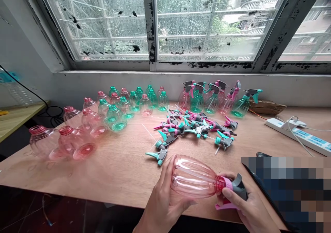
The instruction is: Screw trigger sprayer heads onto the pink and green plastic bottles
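Head view: your pink bottle (193, 176) is held on its side between your two hands, above the near edge of the table (116, 172), its long axis running left to right, with the neck end slightly lower in view. The relation that counts is the line from base to neck: your left hand (161, 200) cups the base, fingers partly open around it with the thumb underneath, while your right hand (249, 205) is at the neck, fingers closed around the grey spray head (240, 186) and its pink collar (227, 183). The collar meets the neck in line with it; whether the thread is tight, you cannot tell. The pink trigger (227, 206) points toward you. Pale streaks run lengthwise through the bottle, tube or glare; no liquid shows.

Just beyond your left hand starts a tangled pile of loose spray heads (198, 129), grey with pink or turquoise parts. Left of it stand capless pink bottles (77, 145) and green bottles (117, 117), no tubes visible in them. Behind the pile, toward the window (103, 22), stand bottles fitted with sprayers (238, 105); thin tubes show inside some. A power strip (311, 138) lies to their right.
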`<state>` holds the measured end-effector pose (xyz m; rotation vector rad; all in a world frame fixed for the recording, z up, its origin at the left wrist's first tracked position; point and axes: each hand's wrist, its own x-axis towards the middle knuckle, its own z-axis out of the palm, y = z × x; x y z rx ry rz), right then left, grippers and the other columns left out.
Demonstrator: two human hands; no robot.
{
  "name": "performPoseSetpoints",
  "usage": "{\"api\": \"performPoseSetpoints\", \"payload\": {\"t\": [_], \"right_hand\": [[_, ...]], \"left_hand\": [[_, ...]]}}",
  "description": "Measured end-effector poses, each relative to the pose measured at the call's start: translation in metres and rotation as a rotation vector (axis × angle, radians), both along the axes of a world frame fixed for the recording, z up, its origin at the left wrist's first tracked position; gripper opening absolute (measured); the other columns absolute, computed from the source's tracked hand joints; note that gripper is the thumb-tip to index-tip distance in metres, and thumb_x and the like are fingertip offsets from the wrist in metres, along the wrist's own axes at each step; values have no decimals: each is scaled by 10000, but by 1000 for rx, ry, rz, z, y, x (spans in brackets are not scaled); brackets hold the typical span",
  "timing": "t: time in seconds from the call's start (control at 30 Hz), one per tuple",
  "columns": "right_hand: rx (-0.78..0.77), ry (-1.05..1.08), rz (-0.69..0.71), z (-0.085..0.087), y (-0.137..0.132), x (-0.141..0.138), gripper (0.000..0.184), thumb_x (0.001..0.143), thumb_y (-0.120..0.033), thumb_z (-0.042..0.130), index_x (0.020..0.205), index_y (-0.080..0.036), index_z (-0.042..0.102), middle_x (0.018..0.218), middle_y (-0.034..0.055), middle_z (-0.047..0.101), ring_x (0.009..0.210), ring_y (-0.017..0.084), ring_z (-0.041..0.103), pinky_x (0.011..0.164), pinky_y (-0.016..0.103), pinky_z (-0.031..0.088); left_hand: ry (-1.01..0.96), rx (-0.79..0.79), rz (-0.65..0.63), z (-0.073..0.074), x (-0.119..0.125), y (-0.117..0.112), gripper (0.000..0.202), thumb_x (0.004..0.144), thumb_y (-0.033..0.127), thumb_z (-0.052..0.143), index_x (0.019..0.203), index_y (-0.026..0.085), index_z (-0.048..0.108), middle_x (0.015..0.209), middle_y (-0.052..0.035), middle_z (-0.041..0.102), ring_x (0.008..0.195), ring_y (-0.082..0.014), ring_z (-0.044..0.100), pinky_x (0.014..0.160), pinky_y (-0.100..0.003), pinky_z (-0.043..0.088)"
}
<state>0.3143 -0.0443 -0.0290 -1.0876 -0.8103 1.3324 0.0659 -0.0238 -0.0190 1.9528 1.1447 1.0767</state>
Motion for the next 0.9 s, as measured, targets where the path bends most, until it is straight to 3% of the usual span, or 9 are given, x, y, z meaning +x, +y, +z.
{"api": "performPoseSetpoints", "payload": {"t": [0.37, 0.57, 0.9], "right_hand": [[3, 26, 4, 2, 0, -1, 378, 720, -411, 975, 999, -222, 804, 702, 9, 804, 551, 178, 715, 559, 331, 687], [5, 21, 8, 4, 0, -1, 381, 715, -423, 977, 993, -224, 808, 705, 2, 802, 550, 177, 727, 556, 312, 686], [24, 14, 2, 1, 0, -1, 378, 720, -415, 975, 985, -215, 795, 680, -2, 787, 544, 174, 727, 535, 281, 649]], "left_hand": [[21, -8, -1, -3, 0, 1, 982, 903, 563, 744, 1671, 349, 171, 1748, -139, 269, 1600, -392, 287, 1286, -601, 305], [21, 7, -1, -2, 0, -1, 998, 907, 545, 746, 1671, 398, 121, 1758, -106, 257, 1608, -382, 271, 1283, -619, 301], [12, 24, 4, -9, -1, 2, 892, 963, 480, 704, 1661, 421, 151, 1754, -69, 284, 1584, -352, 345, 1238, -563, 426]]}}
